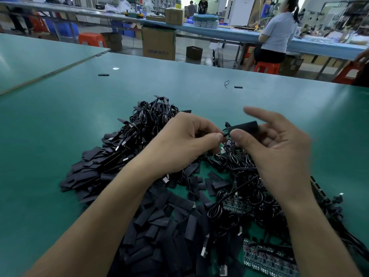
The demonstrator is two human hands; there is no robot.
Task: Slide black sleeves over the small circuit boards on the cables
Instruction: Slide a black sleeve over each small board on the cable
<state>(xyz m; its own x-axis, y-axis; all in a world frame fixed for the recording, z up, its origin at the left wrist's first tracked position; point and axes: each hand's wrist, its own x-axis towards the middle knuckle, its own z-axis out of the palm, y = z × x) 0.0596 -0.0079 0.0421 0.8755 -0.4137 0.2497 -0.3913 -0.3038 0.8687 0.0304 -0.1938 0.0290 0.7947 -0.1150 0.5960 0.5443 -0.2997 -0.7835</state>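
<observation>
— Loose sleeves (159, 226), flat and black, lie heaped nearest us between the two forearms, with a silver USB plug (204, 250) at their right edge. What sits beside them?

— Tangled cables (245, 170), black, to the right, with green circuit boards (236, 206) bare among them and a panel of boards (265, 258) at the bottom edge. All of it rests on the green worktop (60, 136).

— And the hands?

— Both are raised over the heap. The left hand (185, 136) has its fingers curled, thumb and forefinger pinching a thin cable (224, 134) near its end. The right hand (275, 144) holds one black sleeve (242, 125) between the thumb and the curled fingers behind it. Its forefinger sticks out straight and is blurred.

— Do they meet?

— The cable reaches the sleeve's left mouth, just beside the right thumb. Whether a board is inside the sleeve I cannot tell.

— Beyond the hands?

— Coiled cables (151, 116) in a second heap, flat black sleeves showing among them, touching the far side of the loose ones. Two stray sleeves (103, 74) (238, 87) lie well apart farther out. Across the aisle a seated person (277, 33) on a red stool faces another long worktop, and a cardboard box (158, 44) stands on the floor.
</observation>
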